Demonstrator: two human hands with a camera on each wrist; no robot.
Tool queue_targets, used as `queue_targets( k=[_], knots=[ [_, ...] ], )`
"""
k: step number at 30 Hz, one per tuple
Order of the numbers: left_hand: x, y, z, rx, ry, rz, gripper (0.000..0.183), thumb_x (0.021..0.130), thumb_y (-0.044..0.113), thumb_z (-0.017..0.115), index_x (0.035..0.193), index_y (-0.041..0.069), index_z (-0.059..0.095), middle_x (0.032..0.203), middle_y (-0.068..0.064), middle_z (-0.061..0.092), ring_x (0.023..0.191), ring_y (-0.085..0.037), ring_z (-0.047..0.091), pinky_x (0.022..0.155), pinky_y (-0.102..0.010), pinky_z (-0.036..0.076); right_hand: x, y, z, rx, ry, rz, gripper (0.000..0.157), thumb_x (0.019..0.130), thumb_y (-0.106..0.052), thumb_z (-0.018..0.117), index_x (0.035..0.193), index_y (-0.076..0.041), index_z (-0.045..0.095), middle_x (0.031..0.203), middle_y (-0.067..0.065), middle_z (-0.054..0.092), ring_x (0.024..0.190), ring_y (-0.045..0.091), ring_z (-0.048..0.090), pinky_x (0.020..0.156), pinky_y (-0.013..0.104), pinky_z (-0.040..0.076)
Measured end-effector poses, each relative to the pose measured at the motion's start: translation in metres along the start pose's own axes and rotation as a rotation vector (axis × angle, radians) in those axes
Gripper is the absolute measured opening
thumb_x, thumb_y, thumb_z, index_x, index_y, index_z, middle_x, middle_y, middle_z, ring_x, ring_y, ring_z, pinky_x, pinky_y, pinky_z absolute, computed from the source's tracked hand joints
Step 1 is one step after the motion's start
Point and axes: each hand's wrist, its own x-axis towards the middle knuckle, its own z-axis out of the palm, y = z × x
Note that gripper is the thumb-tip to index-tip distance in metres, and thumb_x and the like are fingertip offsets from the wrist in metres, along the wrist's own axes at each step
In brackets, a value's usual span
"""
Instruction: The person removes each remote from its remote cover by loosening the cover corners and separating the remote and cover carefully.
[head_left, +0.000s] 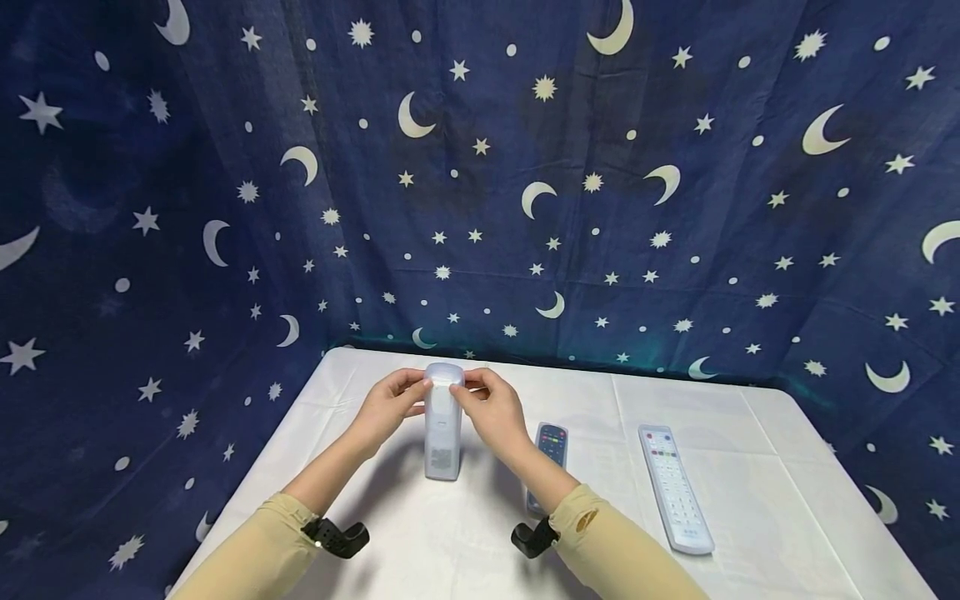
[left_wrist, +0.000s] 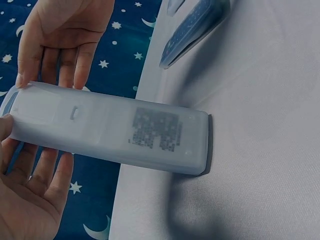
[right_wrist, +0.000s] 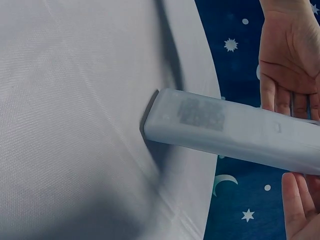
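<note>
A remote control [head_left: 442, 433] in a milky translucent cover stands upright, its back towards me; a dark square patch shows through near its lower end. My left hand [head_left: 386, 408] pinches its top left edge between thumb and fingers. Mirroring it, my right hand [head_left: 491, 408] pinches the top right edge. In the left wrist view, the left hand [left_wrist: 30, 195] is below the remote and the right hand [left_wrist: 70, 30] above. The remote's lower end [right_wrist: 160, 117] is at the tablecloth; whether it bears on it I cannot tell. Its button side is hidden.
Right of the hands lies a dark remote [head_left: 552, 442] in a clear cover, partly behind my right forearm. Farther right is a long white remote [head_left: 675, 492], buttons up. A white cloth covers the table [head_left: 585, 392]; a blue curtain [head_left: 480, 208] with moons and stars hangs behind.
</note>
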Motion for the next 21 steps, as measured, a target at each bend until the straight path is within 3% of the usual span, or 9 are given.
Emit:
queue_targets(
  k=[7, 15, 21],
  knots=[
    [-0.0004, 0.0026, -0.0008, -0.038, -0.013, -0.047, 0.04, 0.103, 0.03, 0.065, 0.128, -0.001, 0.06, 0.121, -0.014, 0.064, 0.111, -0.025, 0.065, 0.094, -0.042, 0.057, 0.0013, -0.0028, -0.0013, 0.069, -0.002, 0.037, 0.023, 0.097, -0.029, 0.071, 0.112, -0.012, 0.072, 0.103, 0.002, 0.07, 0.087, 0.018, 0.065, 0.072, 0.032, 0.06],
    [-0.0019, 0.0068, -0.0003, -0.044, 0.007, -0.064, 0.036, 0.103, 0.028, 0.064, 0.123, -0.002, 0.061, 0.118, -0.012, 0.065, 0.107, -0.025, 0.067, 0.094, -0.045, 0.057, 0.0022, -0.0058, -0.0016, 0.01, 0.028, 0.015, 0.019, 0.097, -0.029, 0.07, 0.106, -0.013, 0.075, 0.094, -0.001, 0.071, 0.078, 0.016, 0.066, 0.067, 0.033, 0.057],
    [-0.0013, 0.0072, -0.0008, -0.04, 0.014, -0.075, 0.034, 0.104, 0.028, 0.063, 0.121, -0.001, 0.063, 0.116, -0.011, 0.066, 0.104, -0.023, 0.067, 0.094, -0.045, 0.057, 0.004, -0.0088, -0.0023, 0.062, 0.046, 0.036, 0.016, 0.096, -0.024, 0.07, 0.101, -0.01, 0.076, 0.089, 0.002, 0.07, 0.08, 0.018, 0.066, 0.071, 0.036, 0.061]
  ],
)
